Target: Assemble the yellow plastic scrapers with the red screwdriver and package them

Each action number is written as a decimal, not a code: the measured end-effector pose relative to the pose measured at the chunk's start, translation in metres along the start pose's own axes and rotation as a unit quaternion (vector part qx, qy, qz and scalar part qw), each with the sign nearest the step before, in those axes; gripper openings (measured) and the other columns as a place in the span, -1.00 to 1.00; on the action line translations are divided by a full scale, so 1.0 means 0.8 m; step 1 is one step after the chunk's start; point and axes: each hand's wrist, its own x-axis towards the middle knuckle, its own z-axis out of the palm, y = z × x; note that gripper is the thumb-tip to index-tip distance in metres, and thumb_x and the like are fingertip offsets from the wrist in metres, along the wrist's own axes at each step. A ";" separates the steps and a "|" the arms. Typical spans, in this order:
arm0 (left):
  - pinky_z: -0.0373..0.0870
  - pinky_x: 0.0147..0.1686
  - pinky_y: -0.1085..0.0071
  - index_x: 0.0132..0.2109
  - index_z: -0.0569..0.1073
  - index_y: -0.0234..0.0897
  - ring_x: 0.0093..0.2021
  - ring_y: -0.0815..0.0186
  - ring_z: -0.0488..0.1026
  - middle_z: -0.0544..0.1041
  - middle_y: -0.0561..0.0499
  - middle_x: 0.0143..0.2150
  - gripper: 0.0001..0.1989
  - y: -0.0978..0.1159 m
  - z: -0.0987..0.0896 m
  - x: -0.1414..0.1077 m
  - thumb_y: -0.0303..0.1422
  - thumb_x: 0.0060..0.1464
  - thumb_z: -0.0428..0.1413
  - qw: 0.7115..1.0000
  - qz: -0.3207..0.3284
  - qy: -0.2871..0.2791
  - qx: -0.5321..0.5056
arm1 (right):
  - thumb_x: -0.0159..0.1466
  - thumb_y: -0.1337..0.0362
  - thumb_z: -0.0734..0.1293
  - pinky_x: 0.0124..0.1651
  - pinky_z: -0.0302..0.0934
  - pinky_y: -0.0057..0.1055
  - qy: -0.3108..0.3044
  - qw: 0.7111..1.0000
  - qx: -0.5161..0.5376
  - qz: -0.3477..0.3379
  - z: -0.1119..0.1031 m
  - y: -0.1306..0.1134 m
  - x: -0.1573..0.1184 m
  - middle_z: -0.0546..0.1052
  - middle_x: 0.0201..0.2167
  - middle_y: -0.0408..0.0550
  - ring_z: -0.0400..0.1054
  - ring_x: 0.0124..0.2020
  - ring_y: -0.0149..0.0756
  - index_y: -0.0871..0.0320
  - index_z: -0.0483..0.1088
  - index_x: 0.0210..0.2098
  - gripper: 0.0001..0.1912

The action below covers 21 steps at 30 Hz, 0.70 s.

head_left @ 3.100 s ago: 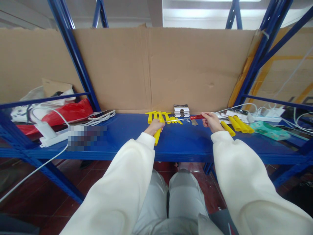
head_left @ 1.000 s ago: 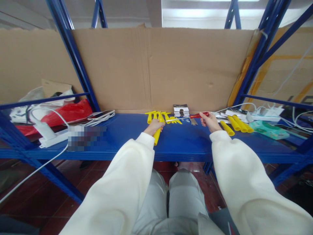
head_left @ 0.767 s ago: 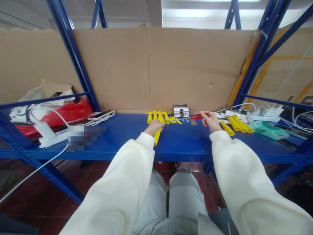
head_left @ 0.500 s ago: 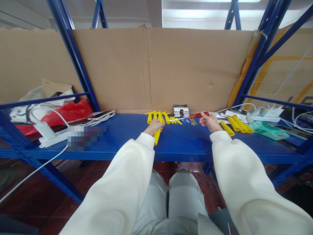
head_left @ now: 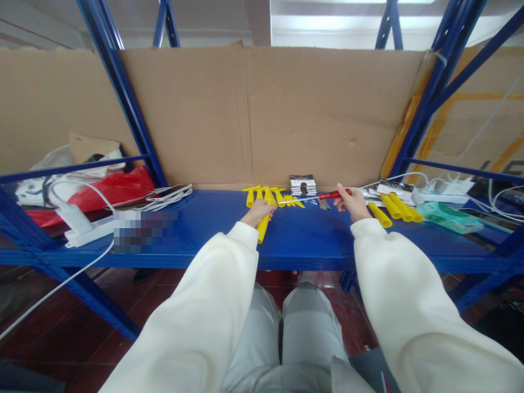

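My left hand (head_left: 258, 213) is closed around a yellow plastic handle (head_left: 262, 232), its tapered tube pointing toward me and its top showing above my fingers. My right hand (head_left: 352, 203) grips a screwdriver (head_left: 329, 194) by its red handle. The long metal shaft runs left, and its tip reaches the yellow handle at my left fingers; the exact contact is too small to tell. Several similar yellow handles (head_left: 250, 196) lie just behind my left hand. Small yellow pieces (head_left: 298, 203) and tiny metal parts (head_left: 314, 201) lie beneath the shaft.
Behind the screwdriver stands a stack of small black-and-white boxes (head_left: 303, 185). On the right lie several yellow tubes (head_left: 391, 206), a green packet (head_left: 450, 217) and a white power strip (head_left: 446, 194). White cables (head_left: 174, 195) and a red bag (head_left: 118, 188) are at left. Cardboard (head_left: 262, 114) backs the blue shelf (head_left: 213, 218).
The screwdriver has shifted very slightly, and the fingers of my right hand have changed position a little around its handle. My left hand keeps its hold on the yellow handle.
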 end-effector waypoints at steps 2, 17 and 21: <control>0.36 -0.46 0.43 -0.41 0.42 -0.34 -0.60 0.42 0.30 0.24 0.12 -0.66 -0.87 0.000 0.000 -0.001 -0.61 0.02 0.16 1.000 0.001 0.004 0.000 | 0.03 -0.24 0.46 -0.79 -0.04 -0.55 -0.011 1.000 -0.001 0.026 -0.001 0.000 0.000 0.39 -0.76 -0.18 0.20 -0.80 -0.45 0.13 0.36 -0.43 -0.46; 0.37 -0.47 0.47 -0.39 0.42 -0.34 -0.55 0.40 0.35 0.27 0.11 -0.66 -0.88 0.001 0.002 -0.001 -0.60 0.05 0.13 1.000 -0.003 0.010 0.011 | 0.24 0.04 0.42 -0.65 0.23 -0.58 -0.062 0.976 0.150 0.144 -0.003 -0.016 -0.004 0.46 -0.71 -0.19 0.34 -0.71 -0.45 0.15 0.47 -0.34 -0.71; 0.37 -0.44 0.44 -0.37 0.43 -0.33 -0.51 0.36 0.40 0.28 0.10 -0.63 -0.88 -0.001 0.002 0.002 -0.61 -0.01 0.18 1.000 -0.001 0.010 -0.005 | 0.30 0.20 0.36 -0.52 0.34 -0.55 -0.078 0.970 0.183 0.138 -0.007 -0.016 0.000 0.56 -0.61 -0.14 0.48 -0.58 -0.39 0.13 0.46 -0.34 -0.85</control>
